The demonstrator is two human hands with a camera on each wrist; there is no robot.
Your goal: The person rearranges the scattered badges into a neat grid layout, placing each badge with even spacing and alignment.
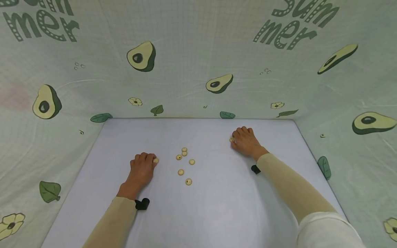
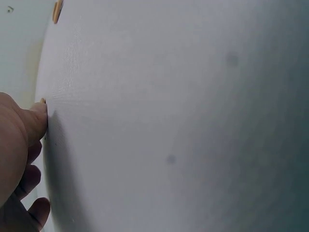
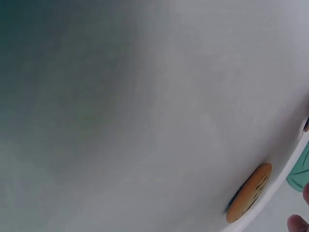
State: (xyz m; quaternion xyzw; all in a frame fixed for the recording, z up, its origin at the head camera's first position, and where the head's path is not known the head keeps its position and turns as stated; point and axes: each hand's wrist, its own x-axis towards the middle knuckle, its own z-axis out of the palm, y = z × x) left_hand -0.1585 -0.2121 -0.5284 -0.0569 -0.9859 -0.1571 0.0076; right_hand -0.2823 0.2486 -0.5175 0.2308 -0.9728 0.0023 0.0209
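My left hand (image 1: 142,169) is low over the left part of the white table, pinching a small round wooden disc (image 1: 156,160) at thumb and forefinger. The left wrist view shows the thumb (image 2: 37,121) pressed down at that disc's edge. Farther back on the right, my right hand (image 1: 246,142) pinches another wooden disc (image 1: 232,139). In the right wrist view a wooden disc with dark printed lines (image 3: 249,193) lies on the white surface, near fingertips (image 3: 297,223) at the frame's edge. Most of the right hand is outside that view.
Several similar discs (image 1: 192,161) lie loosely grouped between the hands on the white tabletop (image 1: 223,206). Two at the back of the group are close together. Cloth printed with avocados (image 1: 141,57) hangs behind the table and along both sides.
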